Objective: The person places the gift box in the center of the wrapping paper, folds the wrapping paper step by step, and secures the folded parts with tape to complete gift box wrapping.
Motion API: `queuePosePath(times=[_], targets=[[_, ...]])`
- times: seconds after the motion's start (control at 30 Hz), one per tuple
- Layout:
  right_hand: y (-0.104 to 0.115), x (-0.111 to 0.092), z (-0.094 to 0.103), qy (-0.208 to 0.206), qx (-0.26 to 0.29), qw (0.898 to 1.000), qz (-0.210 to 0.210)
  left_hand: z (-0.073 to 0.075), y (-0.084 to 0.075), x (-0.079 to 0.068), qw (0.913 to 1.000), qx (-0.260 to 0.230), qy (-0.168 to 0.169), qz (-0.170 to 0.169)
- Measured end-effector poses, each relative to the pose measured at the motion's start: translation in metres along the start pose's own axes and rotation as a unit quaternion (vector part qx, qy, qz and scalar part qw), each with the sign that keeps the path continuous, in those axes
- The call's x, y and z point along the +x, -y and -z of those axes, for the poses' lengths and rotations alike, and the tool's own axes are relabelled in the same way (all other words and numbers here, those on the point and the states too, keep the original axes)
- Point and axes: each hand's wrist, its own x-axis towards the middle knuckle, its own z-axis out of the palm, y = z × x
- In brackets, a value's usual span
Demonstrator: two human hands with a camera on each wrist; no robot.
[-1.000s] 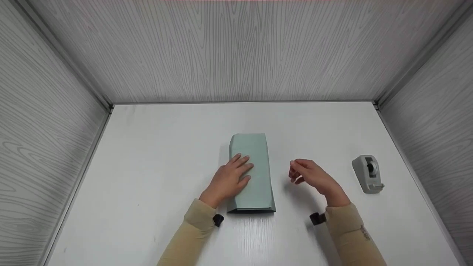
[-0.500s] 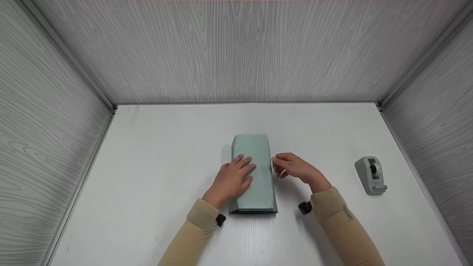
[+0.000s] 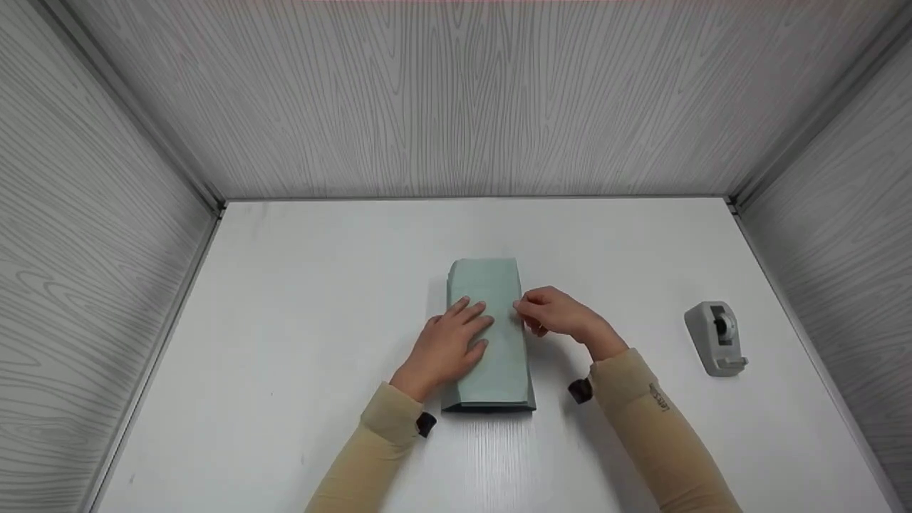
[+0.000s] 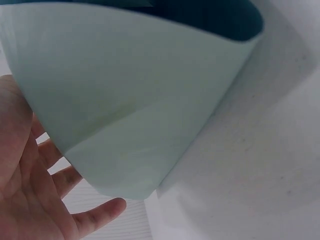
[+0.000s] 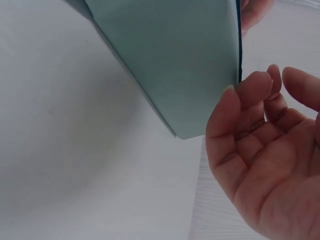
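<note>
A long piece of pale green paper (image 3: 491,370), folded over into a flat-topped packet, lies lengthwise on the white table. Dark teal shows inside its open near end in the left wrist view (image 4: 210,20). Spread fingers of my left hand (image 3: 445,349) rest on its top and left side. My right hand (image 3: 559,313) is at the packet's right edge, fingers bent and fingertips just over the upper surface. In the right wrist view the curled fingers of that hand (image 5: 270,155) stand beside the paper's edge; I cannot tell whether they pinch something thin.
A grey tape dispenser (image 3: 714,338) with a roll in it stands at the right of the table (image 3: 320,285). Grey wood-grain panels (image 3: 456,100) enclose the table at the back and both sides.
My right hand has moved left from beside the packet to its right edge, fingertips now over the paper. The left hand stays on the packet.
</note>
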Motion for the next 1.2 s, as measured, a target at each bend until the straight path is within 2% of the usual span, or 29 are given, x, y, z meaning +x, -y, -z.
queuePosePath(times=[0.27, 0.8, 1.07, 1.2], targets=[[-0.0009, 0.0005, 0.0007, 0.0, -0.013, 1.0, -0.012, -0.0012, 0.0005, 0.0007, 1.0, 0.001, -0.001, 0.0], [-0.0018, 0.0027, -0.004, -0.028, -0.081, 0.995, -0.043, -0.0022, 0.0015, 0.0003, 1.0, -0.004, -0.006, -0.003], [-0.0011, 0.0027, -0.0059, -0.046, -0.102, 0.99, -0.089, -0.0012, 0.001, -0.0011, 0.9999, -0.009, -0.008, -0.001], [-0.0029, 0.0024, -0.006, -0.053, -0.09, 0.988, -0.111, -0.001, 0.0004, -0.0014, 0.9999, -0.009, -0.005, 0.002]])
